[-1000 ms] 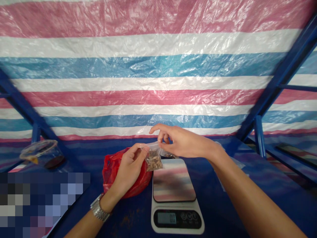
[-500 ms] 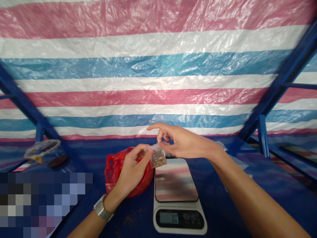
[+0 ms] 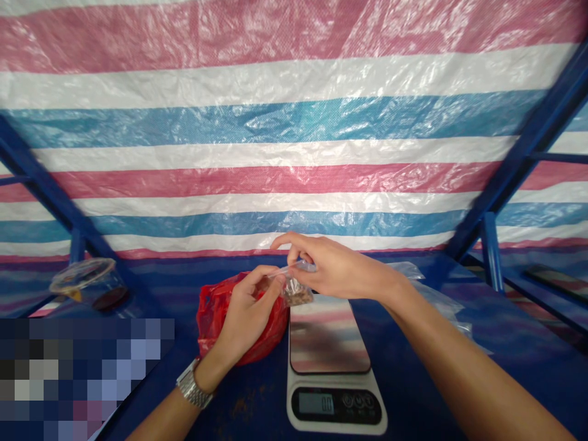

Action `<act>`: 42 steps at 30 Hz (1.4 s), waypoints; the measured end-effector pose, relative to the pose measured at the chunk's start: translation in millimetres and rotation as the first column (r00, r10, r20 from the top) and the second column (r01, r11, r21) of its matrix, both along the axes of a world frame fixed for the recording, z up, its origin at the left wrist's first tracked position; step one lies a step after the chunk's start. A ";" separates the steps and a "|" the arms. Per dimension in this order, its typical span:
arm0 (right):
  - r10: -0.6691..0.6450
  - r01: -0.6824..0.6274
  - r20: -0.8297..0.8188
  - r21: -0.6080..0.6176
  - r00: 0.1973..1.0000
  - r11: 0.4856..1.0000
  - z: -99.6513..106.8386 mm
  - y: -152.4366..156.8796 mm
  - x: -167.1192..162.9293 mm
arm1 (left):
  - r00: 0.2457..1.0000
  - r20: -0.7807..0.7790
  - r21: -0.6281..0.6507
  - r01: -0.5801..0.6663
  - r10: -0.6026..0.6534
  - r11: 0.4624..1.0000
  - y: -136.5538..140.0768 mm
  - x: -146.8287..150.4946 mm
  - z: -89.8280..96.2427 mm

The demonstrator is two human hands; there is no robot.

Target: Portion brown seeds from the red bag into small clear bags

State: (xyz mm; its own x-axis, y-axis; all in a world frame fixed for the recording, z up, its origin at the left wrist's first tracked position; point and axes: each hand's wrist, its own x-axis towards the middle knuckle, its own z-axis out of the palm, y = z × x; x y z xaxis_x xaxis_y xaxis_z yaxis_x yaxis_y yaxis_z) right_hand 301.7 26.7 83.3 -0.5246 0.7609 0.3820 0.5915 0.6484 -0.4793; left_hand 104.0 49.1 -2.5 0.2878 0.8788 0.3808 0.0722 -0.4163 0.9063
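Observation:
Between my hands hangs a small clear plastic bag (image 3: 298, 297) holding brown, dry-looking bits. My left hand (image 3: 250, 309) pinches its left upper edge between thumb and fingers. At the bag's top right, my right hand (image 3: 328, 266) closes thumb and fingers on the rim, its index finger stretched out to the left. Just below the bag stands a kitchen scale (image 3: 328, 343) with a shiny plate; its display reads 0.0. A crumpled red plastic bag (image 3: 214, 318) lies behind and beside my left hand, which hides part of it.
Several clear plastic bags (image 3: 436, 300) lie right of the scale, partly behind my right forearm. At the left is a clear plastic container (image 3: 87, 285). Brown crumbs (image 3: 245, 401) dot the blue table. A striped tarp (image 3: 285, 122) hangs behind, between blue metal posts (image 3: 500, 153).
My right hand has shifted slightly left and down along the small bag's rim. The bag is raised a little and tilted differently. My left hand keeps its pinch.

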 end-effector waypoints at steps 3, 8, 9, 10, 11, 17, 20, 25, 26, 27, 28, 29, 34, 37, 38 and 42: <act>-0.002 0.002 0.000 0.051 1.000 0.999 -1.9 1.2 -1.9 | 1.000 0.018 0.006 0.008 -0.008 1.000 -0.7 0.4 -0.3; 0.009 -0.008 -0.004 0.067 1.000 0.998 -3.2 0.4 -4.7 | 0.998 0.062 0.044 -0.033 0.030 0.998 0.7 -1.5 -1.8; 0.007 -0.007 -0.009 0.066 1.000 0.998 -3.4 0.2 -4.9 | 0.997 0.072 0.050 -0.032 0.028 0.998 1.0 -2.0 -1.3; 0.007 -0.006 -0.014 0.067 1.000 0.998 -3.5 0.0 -5.0 | 0.996 0.081 0.056 -0.029 0.024 0.998 1.3 -2.5 -0.6; 0.008 -0.007 -0.017 0.068 1.000 0.998 -3.6 0.0 -4.9 | 0.996 0.083 0.061 -0.026 0.021 0.998 1.4 -2.9 0.3; -0.013 0.013 -0.010 0.010 1.000 1.000 -2.4 0.6 -4.0 | 0.999 0.012 0.090 -0.037 0.036 0.995 0.3 -5.1 4.3; -0.008 0.007 -0.021 -0.024 1.000 1.000 -1.5 0.4 -5.8 | 0.998 -0.013 0.101 -0.054 0.056 0.993 -0.6 -6.2 3.5; -0.014 0.014 0.075 -0.003 0.997 1.000 1.1 -1.9 -9.1 | 0.997 -0.028 0.114 -0.064 0.067 0.991 -4.6 -4.5 0.8; -0.031 0.029 0.106 0.021 0.994 0.999 2.2 -2.7 -9.1 | 0.997 -0.038 0.109 -0.056 0.060 0.992 -5.8 -3.5 0.4; -0.046 0.040 0.133 0.044 0.990 0.998 3.4 -3.6 -8.7 | 0.998 -0.044 0.104 -0.049 0.054 0.993 -6.8 -2.5 0.1; -0.055 0.046 0.154 0.060 0.987 0.997 4.7 -4.6 -8.1 | 0.998 -0.044 0.097 -0.045 0.050 0.994 -7.7 -1.4 -0.1; -0.059 0.048 0.166 0.070 0.984 0.996 5.9 -5.6 -7.5 | 0.998 -0.036 0.089 -0.044 0.048 0.995 -8.2 -0.5 -0.4; -0.066 0.059 0.129 0.058 0.989 0.997 7.0 -8.7 -7.7 | 0.999 0.033 0.037 -0.044 0.042 0.998 -5.2 0.7 -2.2; -0.051 0.048 0.090 0.040 0.995 0.998 2.6 -7.1 -10.7 | 0.998 0.064 0.006 -0.030 0.029 1.000 -1.9 -0.5 -2.7; -0.042 0.039 0.080 0.035 0.996 0.999 0.9 -6.2 -11.5 | 0.997 0.074 -0.002 -0.028 0.028 1.000 -1.1 -1.0 -2.6; -0.013 0.011 0.059 0.027 0.998 1.000 -3.4 -3.0 -12.1 | 0.995 0.092 -0.014 -0.022 0.023 1.000 -1.1 -2.0 -0.4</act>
